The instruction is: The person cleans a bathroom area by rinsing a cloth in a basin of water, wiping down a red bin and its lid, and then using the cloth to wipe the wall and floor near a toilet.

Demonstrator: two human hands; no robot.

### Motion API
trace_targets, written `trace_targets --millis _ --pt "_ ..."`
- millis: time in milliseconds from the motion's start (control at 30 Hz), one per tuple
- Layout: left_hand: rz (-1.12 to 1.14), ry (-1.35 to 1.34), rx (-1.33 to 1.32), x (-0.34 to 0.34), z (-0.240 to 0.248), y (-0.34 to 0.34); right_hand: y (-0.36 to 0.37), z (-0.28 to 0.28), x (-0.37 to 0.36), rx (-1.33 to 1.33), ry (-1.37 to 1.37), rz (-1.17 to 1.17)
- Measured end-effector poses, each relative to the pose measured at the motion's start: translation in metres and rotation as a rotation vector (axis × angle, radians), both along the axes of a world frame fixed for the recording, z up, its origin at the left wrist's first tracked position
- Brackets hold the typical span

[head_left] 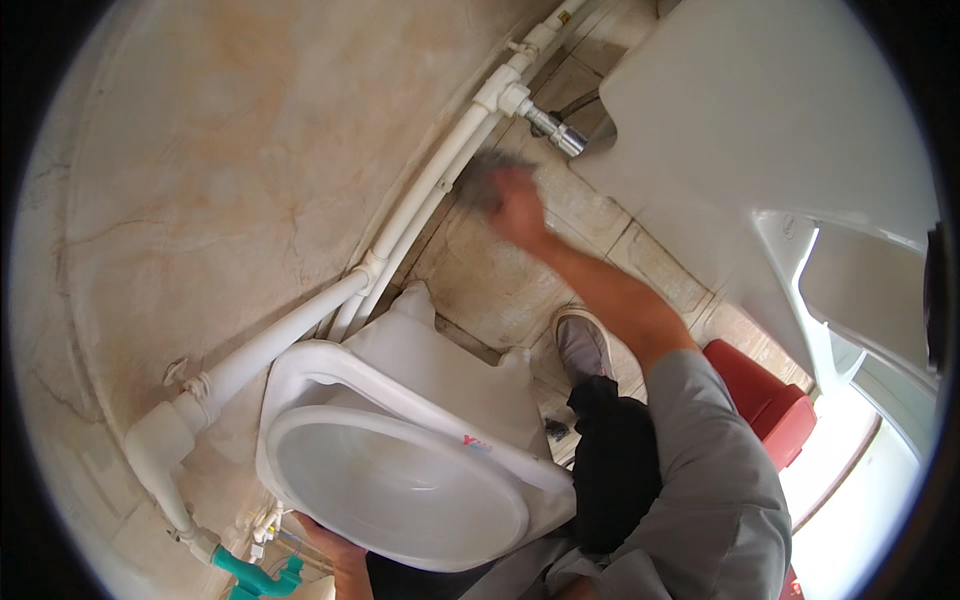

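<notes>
My right hand (515, 205), smeared by motion, is closed on a grey wad (484, 180), perhaps a cloth or scouring pad. Hand and wad are over the tiles beside the white pipes (425, 190); contact with the surface is too blurred to tell. A white ceramic fixture with an oval bowl (400, 480), shaped like a urinal, leans toward me at the lower middle. My left hand (335, 545) grips its rim from the lower left, with the fingers partly hidden behind it. The bowl looks empty.
A large white ceramic fixture (730, 110) stands at the upper right, close to a chrome fitting (568, 138) on the pipes. Behind my right arm is a red bin-like container (765, 400). My shoe (582, 345) rests on the tiles. A green pipe piece (255, 575) is at lower left.
</notes>
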State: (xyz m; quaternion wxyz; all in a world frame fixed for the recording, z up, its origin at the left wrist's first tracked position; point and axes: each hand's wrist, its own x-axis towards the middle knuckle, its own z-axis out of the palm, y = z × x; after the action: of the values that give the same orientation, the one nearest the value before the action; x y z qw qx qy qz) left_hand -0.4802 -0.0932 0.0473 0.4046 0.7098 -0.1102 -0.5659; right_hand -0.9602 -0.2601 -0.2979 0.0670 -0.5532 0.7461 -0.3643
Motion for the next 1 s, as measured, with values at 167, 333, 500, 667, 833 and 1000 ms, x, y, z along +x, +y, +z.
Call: trace_targets --millis 167,333,500,667,833,1000 --pt "-0.032 -0.005 -0.004 0.008 0.005 0.004 -0.072 0.029 -0.022 0.512 0.131 -0.366" --pt "-0.047 0.012 0.03 0.019 -0.003 0.001 0.016 -0.008 0.064 0.337 0.213 0.391" --pt "-0.145 -0.039 0.004 0.027 -0.004 0.01 -0.009 -0.002 0.047 0.013 -0.894 -0.149" --pt "-0.141 -0.021 -0.001 0.02 -0.005 0.005 -0.09 -0.017 -0.049 -0.236 -1.197 -0.234" --pt "-0.049 -0.071 0.029 0.044 -0.001 0.018 -0.072 0.027 0.071 -0.217 -1.197 -0.259" --pt "-0.099 -0.063 0.005 0.037 -0.005 0.01 -0.024 0.035 0.135 -0.044 -0.704 -0.065"
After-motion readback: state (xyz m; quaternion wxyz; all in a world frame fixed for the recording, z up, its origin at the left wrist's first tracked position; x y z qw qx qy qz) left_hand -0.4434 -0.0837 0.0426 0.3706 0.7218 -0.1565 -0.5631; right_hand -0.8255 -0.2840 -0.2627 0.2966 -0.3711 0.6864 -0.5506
